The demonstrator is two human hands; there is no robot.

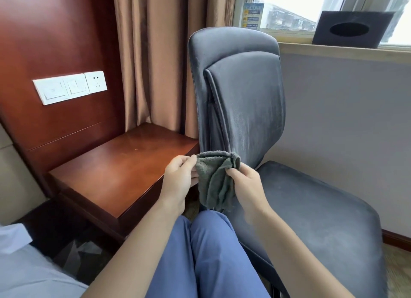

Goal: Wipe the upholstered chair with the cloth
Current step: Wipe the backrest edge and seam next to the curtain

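Chair seat [311,208] open to reach, nightstand [124,173] crowding chair's left side

Leaflet [253,15] on the windowsill, behind the chair [240,93] back: printed lines — too small to read.
Switch panel [70,86] left of the chair: no lettering legible — only socket holes.

Dark tissue box [351,29] on windowsill [333,49]

Bare forearms, blue trousers [209,257]
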